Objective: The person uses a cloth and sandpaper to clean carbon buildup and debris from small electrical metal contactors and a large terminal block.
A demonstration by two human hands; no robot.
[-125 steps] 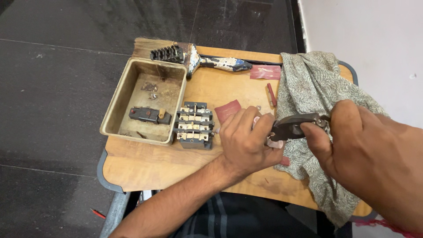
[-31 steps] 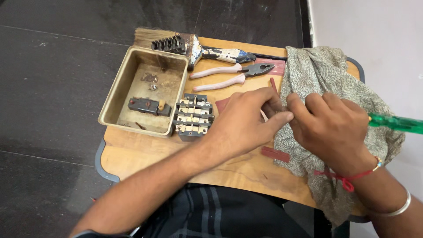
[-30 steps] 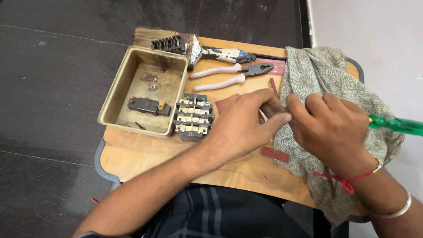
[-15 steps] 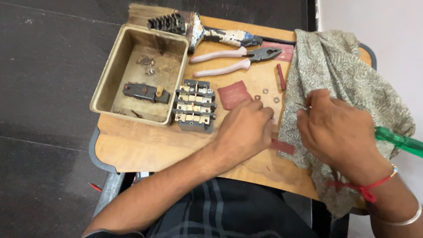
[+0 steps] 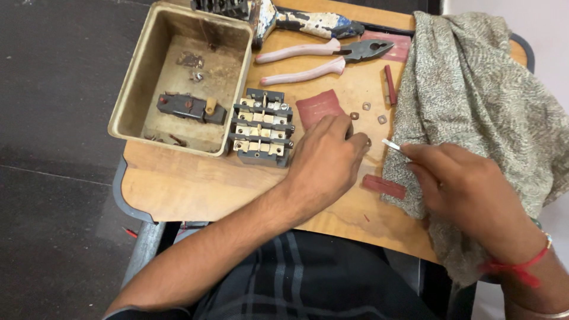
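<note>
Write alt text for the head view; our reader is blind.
A left hand reaches for small washers on a wooden board, while the right hand holds a thin metal tool over a cloth. Pliers and a metal box lie nearby.

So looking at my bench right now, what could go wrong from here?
The small washers lie loose on the wooden board beside your left hand; a nudge could likely send them rolling off or under the cloth. The screwdriver tip in your right hand points toward your left fingers, so a slip might jab them. The cloth overhangs the board's edge and could drag small parts off.
</note>
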